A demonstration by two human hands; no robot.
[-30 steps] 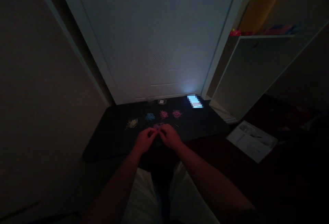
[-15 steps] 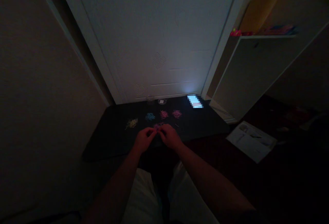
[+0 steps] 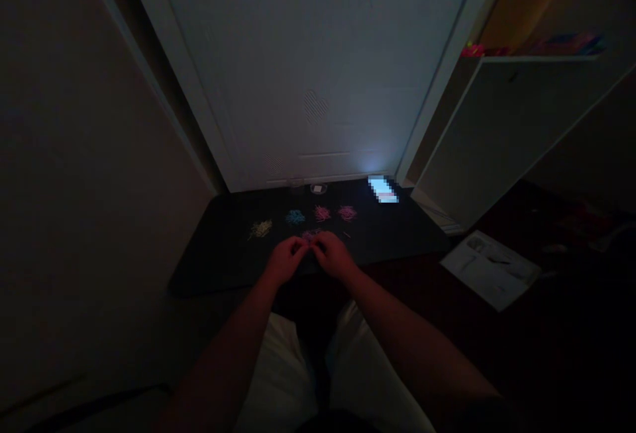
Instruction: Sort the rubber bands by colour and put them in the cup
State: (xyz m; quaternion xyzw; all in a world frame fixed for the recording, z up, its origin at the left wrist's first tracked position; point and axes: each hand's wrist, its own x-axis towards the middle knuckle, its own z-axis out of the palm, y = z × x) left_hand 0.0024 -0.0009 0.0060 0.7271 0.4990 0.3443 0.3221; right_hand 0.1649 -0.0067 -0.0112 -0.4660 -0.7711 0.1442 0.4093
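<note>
Lying at the far left of a row on the dark table (image 3: 218, 254), a yellowish heap of small loops (image 3: 260, 228) sits apart from its neighbours; to its right come a blue heap (image 3: 295, 217), a pink heap (image 3: 322, 212) and a magenta heap (image 3: 347, 212), each set a little apart from the next. Nearer than this row, a purple heap (image 3: 312, 235) lies just beyond the fingertips. The left hand (image 3: 287, 261) hovers at the near middle of the table with fingers curled and tips pinched toward the other hand; the dim light hides whether anything is caught between them, so I cannot tell what it grips. The right hand (image 3: 333, 255) mirrors it just beside, fingertips meeting the left ones close to the purple heap, and its grasp is equally unclear. At the far edge of the table stand two small clear dishes (image 3: 318, 188), and to their right a lit phone (image 3: 383, 189) glows against the white door (image 3: 318, 55). Farther right, a white shelf unit (image 3: 497, 122) stands on the floor with a sheet of paper (image 3: 489, 269) lying near it.
</note>
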